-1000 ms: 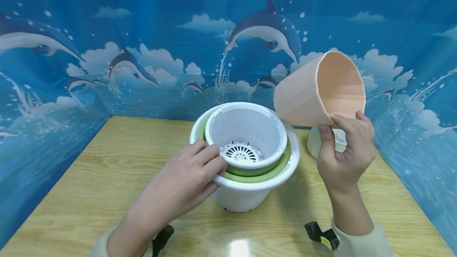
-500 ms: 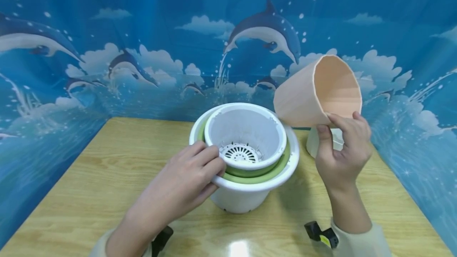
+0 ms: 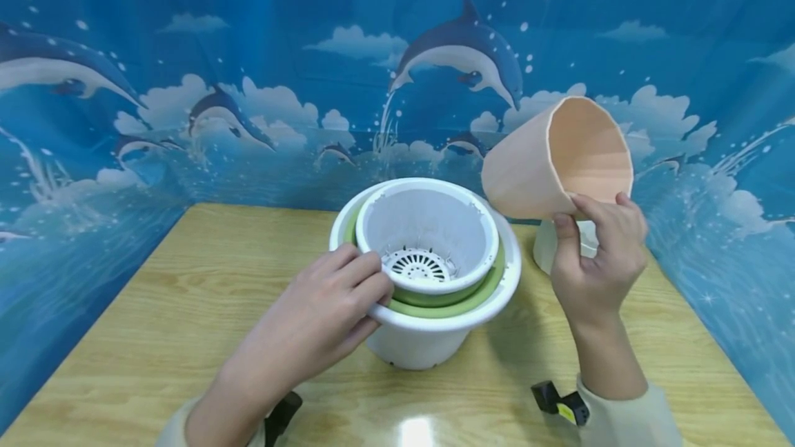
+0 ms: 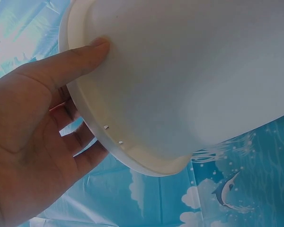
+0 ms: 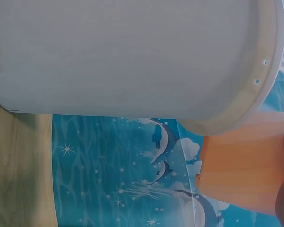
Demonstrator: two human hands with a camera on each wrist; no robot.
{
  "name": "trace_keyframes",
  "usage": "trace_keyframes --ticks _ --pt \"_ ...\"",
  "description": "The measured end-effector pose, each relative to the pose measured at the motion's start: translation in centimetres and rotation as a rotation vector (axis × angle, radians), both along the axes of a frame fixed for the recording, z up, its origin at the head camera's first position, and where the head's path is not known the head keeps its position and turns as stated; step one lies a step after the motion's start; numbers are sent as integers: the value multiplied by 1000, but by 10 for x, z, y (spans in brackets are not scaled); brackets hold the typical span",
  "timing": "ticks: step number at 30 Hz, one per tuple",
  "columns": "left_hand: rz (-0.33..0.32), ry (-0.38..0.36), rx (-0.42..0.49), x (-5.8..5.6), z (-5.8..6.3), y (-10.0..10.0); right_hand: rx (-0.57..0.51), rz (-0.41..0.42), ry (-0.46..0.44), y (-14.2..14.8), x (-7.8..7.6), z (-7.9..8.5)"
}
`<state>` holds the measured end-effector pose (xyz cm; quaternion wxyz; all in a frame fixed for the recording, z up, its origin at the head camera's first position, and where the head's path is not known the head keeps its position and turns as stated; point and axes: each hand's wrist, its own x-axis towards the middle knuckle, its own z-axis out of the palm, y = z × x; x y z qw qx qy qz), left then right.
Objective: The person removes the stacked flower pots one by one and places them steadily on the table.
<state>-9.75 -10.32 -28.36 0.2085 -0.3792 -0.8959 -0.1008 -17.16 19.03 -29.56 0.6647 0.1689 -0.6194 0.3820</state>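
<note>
My right hand (image 3: 597, 254) pinches the rim of one peach pot (image 3: 553, 157) — faceted, matte plastic, tilted, held in the air above the table (image 3: 155, 309). My left hand (image 3: 323, 312) grips the rim of the big white pot (image 3: 428, 343). Nested inside: one green pot (image 3: 472, 299), one slotted white liner (image 3: 428, 233) — three smooth round pieces.

A faceted peach plastic pot (image 3: 546, 164) is hanging tilted in the air, mouth facing the camera. A large round white plastic pot (image 3: 428, 336) is standing upright on the table, nesting a green pot (image 3: 447, 301) and a smaller white perforated pot (image 3: 428, 233).
</note>
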Motion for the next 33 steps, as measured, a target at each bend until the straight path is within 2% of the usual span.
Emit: trace_keyframes --ticks 20,33 --pt "3 -2 -4 1 1 -1 117 -24 -75 6 -10 -9" --pt "-9 8 2 0 0 0 231 -36 -204 27 -25 -30"
